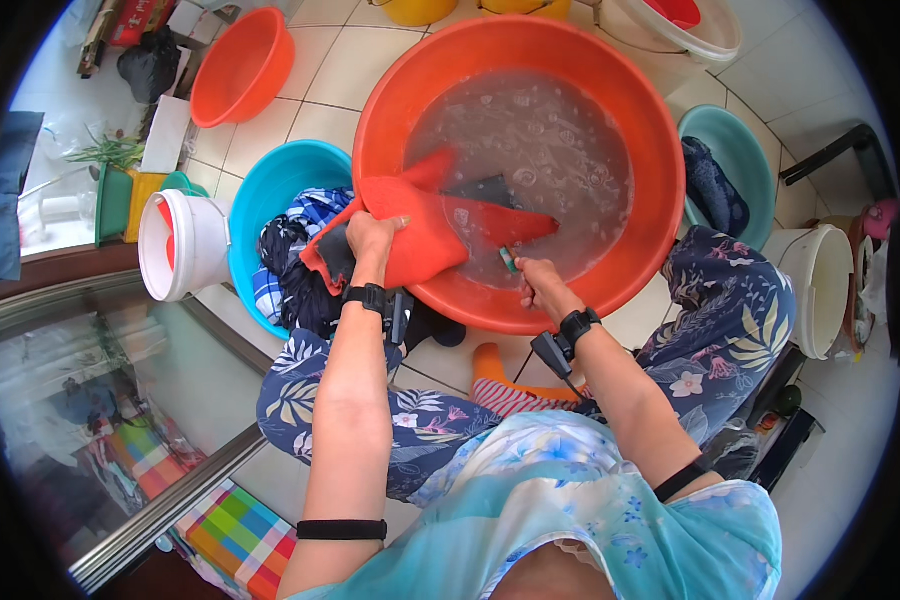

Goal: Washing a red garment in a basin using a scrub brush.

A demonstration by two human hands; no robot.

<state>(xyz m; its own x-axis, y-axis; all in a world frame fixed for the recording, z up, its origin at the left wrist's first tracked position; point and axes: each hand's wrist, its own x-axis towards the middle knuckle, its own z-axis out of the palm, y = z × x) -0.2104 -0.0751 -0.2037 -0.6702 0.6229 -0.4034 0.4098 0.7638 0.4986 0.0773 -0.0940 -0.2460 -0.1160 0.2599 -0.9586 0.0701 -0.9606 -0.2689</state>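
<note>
My left hand [374, 237] grips a red fabric piece [425, 235] with dark grey patches, which drapes over the left rim of a big orange tub [650, 210] and reaches into cloudy, bubbly water. My right hand [542, 282], inside the tub near its front rim, is closed on a small green object [508, 258] beside the red fabric; I cannot make out what it is. Part of the fabric and a dark grey piece [475, 188] lie partly under the water.
A blue basin [250, 250] of dark and plaid clothes stands left, beside a white bucket [175, 255]; a teal basin [745, 150] holds navy cloth at right. Buckets [815, 295], a small orange basin [240, 65] and a sliding glass panel [110, 380] surround my bent legs.
</note>
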